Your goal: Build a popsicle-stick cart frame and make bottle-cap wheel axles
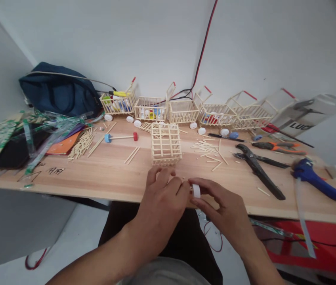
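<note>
Near the table's front edge my right hand point(227, 208) pinches a white bottle cap point(196, 191) between thumb and fingers, its rim turned toward me. Against the cap's left side, my left hand point(165, 200) is closed, knuckles up; what its fingers hold is hidden beneath them. Just beyond the left hand lies a small basket frame point(166, 144) of glued wooden sticks. To its left a stick axle point(122, 137) bears a blue cap at one end and a red cap at the other. Two loose sticks point(132, 155) lie between axle and basket.
Several stick-built model carts point(151, 109) line the wall. Loose sticks lie at left point(81, 144) and right point(205, 148). Cutters point(257, 168), orange-handled pliers point(277, 147) and a blue glue gun point(319, 182) occupy the right side. A dark blue bag point(61, 91) stands back left.
</note>
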A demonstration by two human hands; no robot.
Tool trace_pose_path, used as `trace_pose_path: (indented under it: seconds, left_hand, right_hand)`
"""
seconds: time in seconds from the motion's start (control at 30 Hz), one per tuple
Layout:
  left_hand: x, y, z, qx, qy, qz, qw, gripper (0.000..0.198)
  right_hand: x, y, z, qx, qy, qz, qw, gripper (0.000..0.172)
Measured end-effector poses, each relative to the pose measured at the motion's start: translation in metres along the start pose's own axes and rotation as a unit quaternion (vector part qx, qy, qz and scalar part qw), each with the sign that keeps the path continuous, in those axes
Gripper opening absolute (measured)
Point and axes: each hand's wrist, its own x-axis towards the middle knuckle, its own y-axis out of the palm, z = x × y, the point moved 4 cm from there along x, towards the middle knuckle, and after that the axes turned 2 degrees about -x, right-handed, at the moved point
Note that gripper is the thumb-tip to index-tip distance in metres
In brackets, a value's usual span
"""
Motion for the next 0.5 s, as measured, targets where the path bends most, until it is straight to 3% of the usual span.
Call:
trace_pose_path:
  seconds: [0.23,0.5]
  left_hand:
    - [0.0013,0.0047,0.0014,-0.012,0.017,0.036,0.999,0.003]
    - [0.0004,0.0103,0.0081,-0.064,-0.001,0.015,0.998,0.016]
  right_hand:
    - [0.0003,0.004,0.0009,-0.016,-0.027,-0.012,0.999,0.03]
    - [0.0019,0.0076,0.0055,-0.017,-0.003,-0.003,1.0,0.031]
